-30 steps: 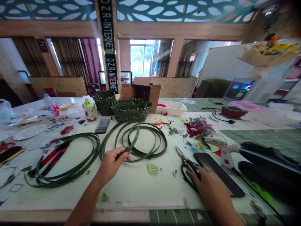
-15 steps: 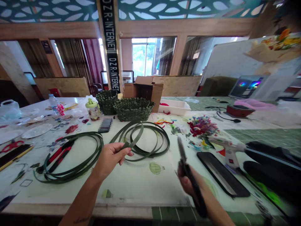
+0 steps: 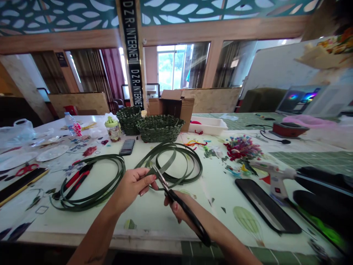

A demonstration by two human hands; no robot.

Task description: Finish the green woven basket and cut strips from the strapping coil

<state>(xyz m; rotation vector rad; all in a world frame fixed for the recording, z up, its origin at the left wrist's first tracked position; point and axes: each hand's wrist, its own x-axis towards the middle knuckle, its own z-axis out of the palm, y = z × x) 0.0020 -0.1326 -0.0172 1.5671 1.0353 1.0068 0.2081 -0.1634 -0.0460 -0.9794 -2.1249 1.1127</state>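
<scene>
My left hand [image 3: 135,186] pinches the end of a flat dark green strip [image 3: 169,163] between thumb and fingers. The strip runs back into a loose green coil [image 3: 197,156] lying on the table. My right hand [image 3: 184,208] is closed round the black handles of a pair of scissors [image 3: 183,209]. Their metal blades reach the strip right by my left fingertips; whether they have cut into it, I cannot tell. To the left lies a second green coil [image 3: 121,169], with red-and-black pliers [image 3: 75,180] inside its loop.
Two woven green baskets [image 3: 161,129] stand at the back before a cardboard box [image 3: 187,110]. A hot glue gun [image 3: 277,180] and a black tray [image 3: 267,206] lie at right, near colourful pipe-cleaner-like stems [image 3: 241,147]. Red scissors [image 3: 27,169] lie far left.
My right hand has brought the scissors leftward from the right side to the strip. My left hand keeps its pinch, and the whole view has shifted slightly.
</scene>
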